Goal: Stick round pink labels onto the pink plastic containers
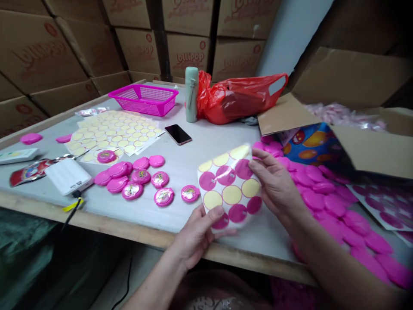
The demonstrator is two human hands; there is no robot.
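Observation:
Both hands hold one sheet of round stickers (231, 194), tilted up above the table's front edge. Pink stickers and bare yellow circles alternate in rows on it. My left hand (200, 230) pinches the lower left corner, thumb on the front face. On the upper right edge, the fingers of my right hand (271, 178) are closed. Left of the sheet lie several round pink cases, some bearing a label, among them a labelled case (190, 193) closest to my left hand. A heap of pink cases (322, 193) without visible labels spreads beyond my right forearm.
Used sticker sheets (119, 129), a phone (178, 134), a white power bank (68, 176) with a cable and a pink basket (145, 100) lie left. Behind stand a green flask (191, 94) and a red bag (238, 99). An open carton (380, 148) and more stickers (383, 204) are right.

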